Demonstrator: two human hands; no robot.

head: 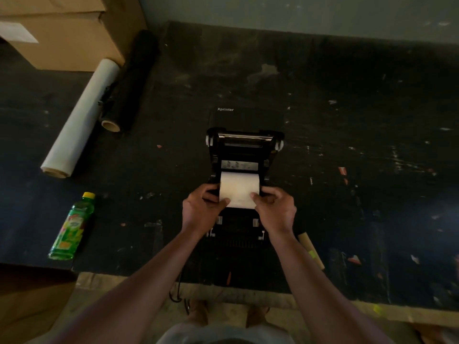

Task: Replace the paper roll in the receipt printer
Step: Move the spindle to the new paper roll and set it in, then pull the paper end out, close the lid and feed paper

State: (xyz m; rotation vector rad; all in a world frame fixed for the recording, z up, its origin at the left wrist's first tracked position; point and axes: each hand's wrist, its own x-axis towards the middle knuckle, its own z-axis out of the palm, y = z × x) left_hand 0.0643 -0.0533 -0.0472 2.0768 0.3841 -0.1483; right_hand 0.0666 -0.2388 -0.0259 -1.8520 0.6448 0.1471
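A black receipt printer (244,150) stands at the middle of the dark table with its lid swung open and back. A white paper roll (239,187) sits in the open bay. My left hand (202,209) grips the roll's left side, thumb on top of the paper. My right hand (274,211) grips its right side the same way. Both hands hold the roll over the bay; the roll's lower edge and the printer's front are partly hidden behind my fingers and wrists.
A long white film roll (82,117) and a black roll (129,83) lie at the left beside a cardboard box (62,28). A green bottle (73,227) lies near the front left. A cardboard tube (310,249) rests right of the printer. A cable (177,291) hangs off the table edge.
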